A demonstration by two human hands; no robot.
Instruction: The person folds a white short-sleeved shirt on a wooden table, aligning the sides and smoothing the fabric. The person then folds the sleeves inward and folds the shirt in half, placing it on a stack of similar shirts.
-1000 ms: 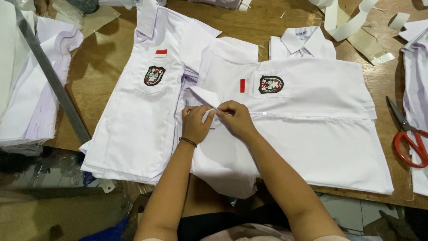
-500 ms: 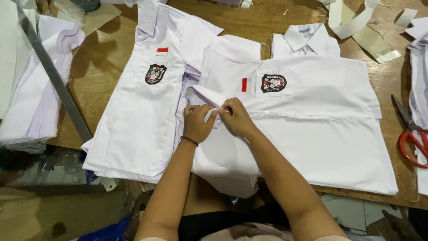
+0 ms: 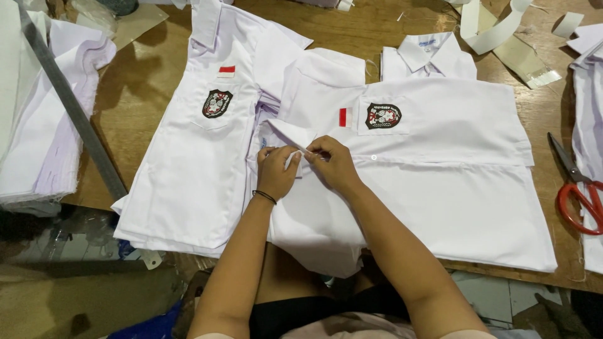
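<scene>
The white short-sleeved cotton shirt with a chest badge (image 3: 433, 182) lies flat on the wooden desk (image 3: 151, 107). Left hand (image 3: 276, 172) and right hand (image 3: 333, 164) each close their grip, pinching its front placket edge. The cloth looks light, soft and limp; hems and plackets seem best to hold.

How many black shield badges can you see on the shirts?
2. One badge sits on the pocket of the left shirt; the other badge is on the pocket of the shirt under the hands. Stacked shirts beneath may hide more.
</scene>
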